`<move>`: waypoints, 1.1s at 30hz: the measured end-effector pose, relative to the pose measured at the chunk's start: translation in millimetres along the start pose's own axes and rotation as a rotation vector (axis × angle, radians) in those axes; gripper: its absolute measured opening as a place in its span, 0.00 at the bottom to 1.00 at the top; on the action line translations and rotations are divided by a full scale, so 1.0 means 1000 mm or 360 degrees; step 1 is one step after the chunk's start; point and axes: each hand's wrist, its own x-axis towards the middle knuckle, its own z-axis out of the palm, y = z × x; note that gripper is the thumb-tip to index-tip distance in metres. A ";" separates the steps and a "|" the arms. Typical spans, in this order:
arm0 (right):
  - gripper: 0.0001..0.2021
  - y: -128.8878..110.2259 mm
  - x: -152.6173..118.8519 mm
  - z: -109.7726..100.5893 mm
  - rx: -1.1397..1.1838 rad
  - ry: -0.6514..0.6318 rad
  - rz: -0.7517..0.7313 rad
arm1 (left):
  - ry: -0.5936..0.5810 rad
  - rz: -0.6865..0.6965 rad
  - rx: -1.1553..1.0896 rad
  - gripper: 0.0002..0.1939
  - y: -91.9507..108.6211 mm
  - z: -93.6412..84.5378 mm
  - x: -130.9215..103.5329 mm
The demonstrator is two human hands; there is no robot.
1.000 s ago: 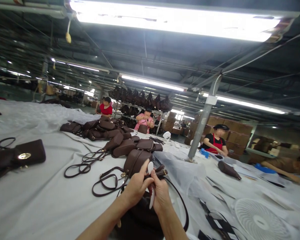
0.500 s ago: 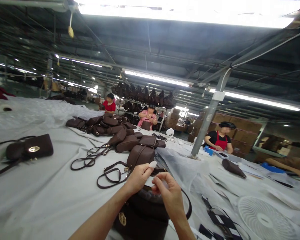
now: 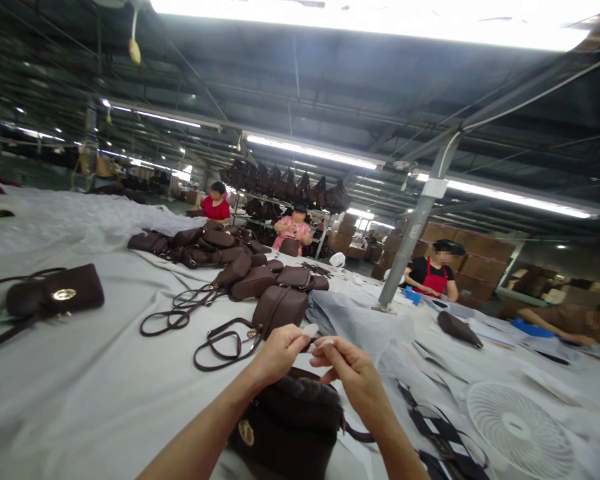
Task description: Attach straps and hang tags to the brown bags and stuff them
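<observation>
In the head view, my left hand point(image 3: 279, 353) pinches a small whitish slip point(image 3: 310, 331) between thumb and fingers. Close beside it, my right hand point(image 3: 347, 367) has thumb and index finger drawn together, with a small pale piece point(image 3: 325, 342) at their tips. What this piece is made of I cannot make out. Below both hands stands a dark brown handbag point(image 3: 293, 427) with a round gold emblem point(image 3: 246, 432) on its front. Its strap point(image 3: 359, 435) runs out at the right, and its top edge is partly behind my hands.
Several brown handbags point(image 3: 280, 310) lie piled beyond my hands, and one more handbag point(image 3: 87, 283) lies at the left. On the right are a white round fan point(image 3: 517, 423), black straps with labels point(image 3: 443, 430) and clear plastic sheeting point(image 3: 347, 320). A metal post point(image 3: 405, 247) rises from the table; co-workers sit beyond.
My right hand has shifted up and right, and the pale piece now shows at its fingertips. The white sheet between my hands is no longer visible there. The handbag's strap sits lower.
</observation>
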 end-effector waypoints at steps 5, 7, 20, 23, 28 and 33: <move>0.20 -0.003 0.004 0.004 0.0107 0.0026 0.0211 | 0.0064 0.0072 -0.0072 0.18 0.005 0.001 -0.003; 0.22 -0.005 0.005 0.006 0.0157 0.0079 0.0292 | 0.0045 0.0107 -0.0079 0.17 0.007 0.002 -0.004; 0.31 -0.005 0.004 0.013 0.0308 0.0174 0.0311 | -0.0009 0.0205 -0.0008 0.15 0.009 0.003 -0.006; 0.29 -0.001 0.005 0.014 0.0329 0.0232 0.0285 | -0.0006 0.0210 0.0052 0.14 0.010 0.005 -0.006; 0.23 0.001 0.011 0.011 0.0457 0.0235 0.0234 | -0.0039 0.0259 0.0183 0.13 0.006 0.007 -0.005; 0.19 -0.006 0.021 0.002 0.0518 0.0066 0.0526 | -0.0054 0.0316 0.0205 0.13 -0.002 0.003 -0.003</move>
